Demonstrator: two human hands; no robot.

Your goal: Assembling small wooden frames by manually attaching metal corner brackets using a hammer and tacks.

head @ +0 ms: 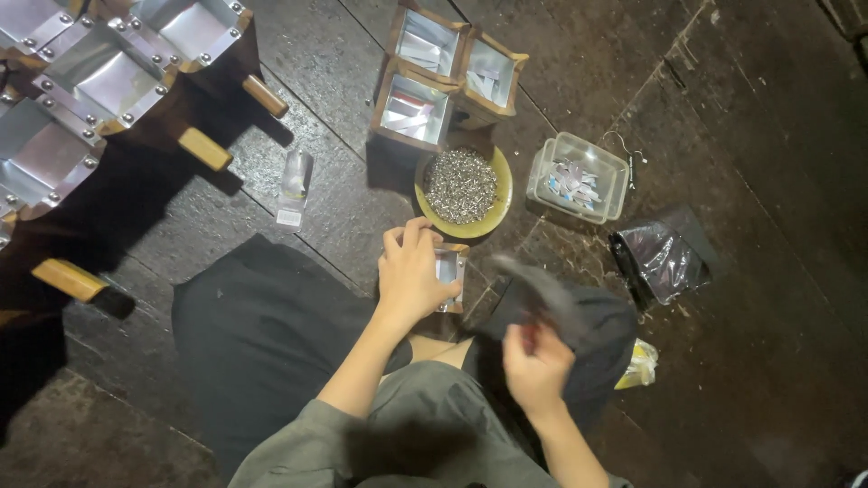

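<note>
My left hand (411, 271) grips a small square box (449, 268) with a wooden frame and a shiny metal lining, held just above my lap. My right hand (535, 361) is closed on the handle of a hammer (533, 280), whose dark head is blurred beside the box. Just beyond the box sits a yellow bowl (495, 212) full of small metal tacks.
Three similar metal-lined boxes (443, 68) stand behind the bowl. A clear plastic tub (579, 176) of small metal pieces and a dark plastic bag (660, 258) lie to the right. Several finished boxes with wooden handles (99, 81) are stacked at the left on the dark floor.
</note>
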